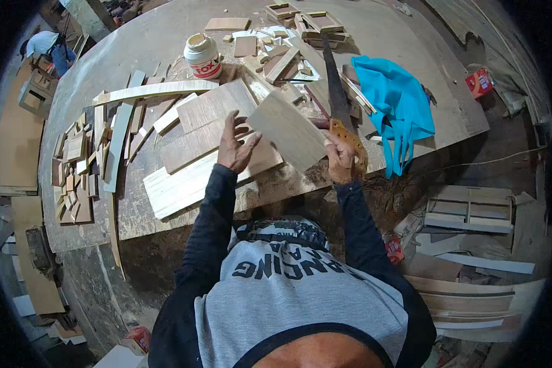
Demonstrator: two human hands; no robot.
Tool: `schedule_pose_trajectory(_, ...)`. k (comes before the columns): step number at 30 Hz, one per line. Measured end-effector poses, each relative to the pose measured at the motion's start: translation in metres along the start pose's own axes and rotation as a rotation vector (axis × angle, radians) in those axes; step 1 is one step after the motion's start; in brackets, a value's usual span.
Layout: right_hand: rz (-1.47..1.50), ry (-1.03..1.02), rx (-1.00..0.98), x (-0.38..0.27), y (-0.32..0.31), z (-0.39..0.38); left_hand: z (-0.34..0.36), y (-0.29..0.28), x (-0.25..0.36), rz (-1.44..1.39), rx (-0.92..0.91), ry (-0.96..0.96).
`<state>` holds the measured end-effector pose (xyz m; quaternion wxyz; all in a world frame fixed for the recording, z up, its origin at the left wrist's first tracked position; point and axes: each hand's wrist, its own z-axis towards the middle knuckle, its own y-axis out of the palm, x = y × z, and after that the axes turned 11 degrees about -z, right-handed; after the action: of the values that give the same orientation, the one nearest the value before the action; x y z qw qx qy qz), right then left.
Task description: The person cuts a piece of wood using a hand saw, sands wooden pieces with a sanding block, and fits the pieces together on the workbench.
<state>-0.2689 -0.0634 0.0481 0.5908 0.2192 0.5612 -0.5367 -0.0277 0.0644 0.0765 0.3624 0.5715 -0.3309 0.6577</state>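
My left hand point(235, 146) has its fingers spread and touches the left edge of a pale rectangular wood panel point(286, 130), which is tilted up off the bench. Its lower right corner is gripped by my right hand point(340, 158). Under the panel lie wider wood boards point(190, 181) stacked flat on the round workbench point(165, 37). A handsaw point(336, 92) with a wooden handle lies just right of the panel, its blade pointing away from me.
A white glue jar point(202, 56) stands at the back. Several wood offcuts point(73, 178) lie at the left, small wooden frames point(300, 21) at the far side, and a blue cloth point(398, 104) at the right. Planks point(472, 214) lie on the floor to the right.
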Motion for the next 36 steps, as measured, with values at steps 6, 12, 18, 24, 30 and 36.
schedule_pose_trajectory(6, 0.068, 0.003, -0.323, -0.019, 0.007, 0.015, 0.008, -0.035, 0.03, -0.194, -0.211, -0.197)
schedule_pose_trajectory(12, 0.053, 0.038, -0.592, -0.045, 0.012, 0.035, -0.018, -0.05, 0.044, 0.048, -0.279, -0.352)
schedule_pose_trajectory(18, -0.463, -0.328, -0.195, -0.008, -0.004, 0.076, -0.043, -0.057, 0.039, 0.043, 0.05, -0.025)
schedule_pose_trajectory(24, -0.847, -0.483, -0.153, 0.009, -0.01, 0.094, -0.05, -0.058, 0.024, 0.206, 0.158, -0.036)
schedule_pose_trajectory(30, -1.021, -0.5, -0.21, 0.02, 0.017, 0.118, -0.049, -0.041, 0.03, 0.102, 0.178, 0.019)
schedule_pose_trajectory(36, -1.383, -0.342, -0.157, 0.035, 0.032, 0.136, -0.052, -0.04, 0.028, 0.141, 0.227, -0.031)
